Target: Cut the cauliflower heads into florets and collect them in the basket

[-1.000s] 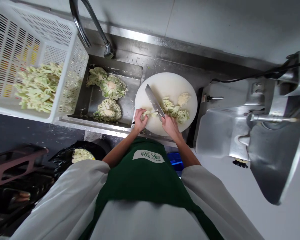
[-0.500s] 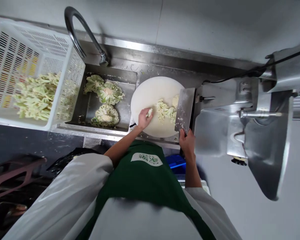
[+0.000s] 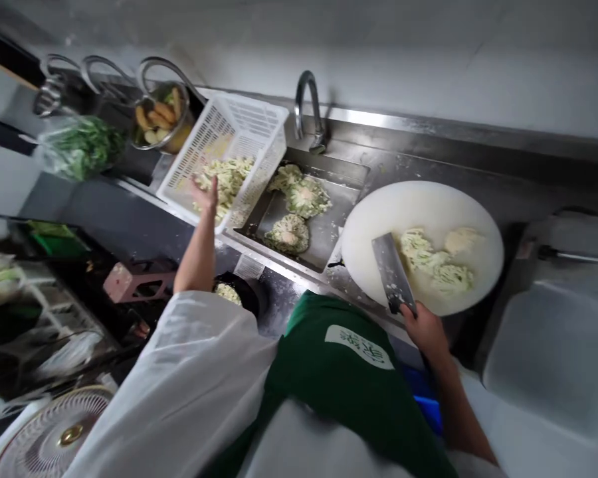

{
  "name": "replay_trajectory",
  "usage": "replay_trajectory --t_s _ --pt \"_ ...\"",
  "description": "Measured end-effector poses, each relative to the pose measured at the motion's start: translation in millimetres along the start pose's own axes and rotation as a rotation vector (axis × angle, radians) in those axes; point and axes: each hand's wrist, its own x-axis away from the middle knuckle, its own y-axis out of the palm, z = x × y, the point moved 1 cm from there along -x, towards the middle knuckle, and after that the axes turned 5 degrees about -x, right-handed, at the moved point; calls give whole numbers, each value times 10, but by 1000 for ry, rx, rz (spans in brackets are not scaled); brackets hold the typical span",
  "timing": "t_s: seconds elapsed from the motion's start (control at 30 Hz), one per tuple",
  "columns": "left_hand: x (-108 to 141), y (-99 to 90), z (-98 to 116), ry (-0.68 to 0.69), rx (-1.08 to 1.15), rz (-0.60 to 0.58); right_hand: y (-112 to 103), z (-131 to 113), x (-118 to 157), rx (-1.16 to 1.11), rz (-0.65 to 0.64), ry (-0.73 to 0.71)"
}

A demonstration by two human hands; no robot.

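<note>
My right hand point(image 3: 425, 332) grips the handle of a cleaver point(image 3: 393, 269), whose broad blade has white crumbs on it and lies over the left part of a round white cutting board point(image 3: 373, 212). Cut cauliflower pieces point(image 3: 438, 262) rest on the board, right of the blade. Out to the left, my left hand point(image 3: 206, 194) is over a white slotted basket point(image 3: 274, 136), fingers spread, with no piece visible in it. Pale cauliflower florets point(image 3: 232, 176) are heaped in that basket, close to the hand.
Several cauliflower heads point(image 3: 306, 196) lie in the sink point(image 3: 336, 242) between basket and board, under a curved tap point(image 3: 306, 106). A bowl of vegetables point(image 3: 162, 123) and bagged greens point(image 3: 82, 146) stand far left. A black bin point(image 3: 252, 295) is below; a metal machine point(image 3: 543, 332) is at right.
My left hand has gone from the board to the basket, and the small piece it held is no longer in it. The cleaver has moved to the board's left side. The view has swung left.
</note>
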Motion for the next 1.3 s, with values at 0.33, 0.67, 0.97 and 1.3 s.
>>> replay_trajectory --t_s 0.33,0.67,0.97,1.3 --pt "1494 1632 1587 496 408 -909 -117 -314 203 51 -42 30" --pt "3423 2894 2571 931 31 -1537 32 -140 400 -40 -72 18" --pt "2939 2863 2490 760 23 -1439 48 -95 279 -116 -108 7" --pt "3951 2704 2704 882 123 -1538 -39 -144 229 -109 -79 -14"
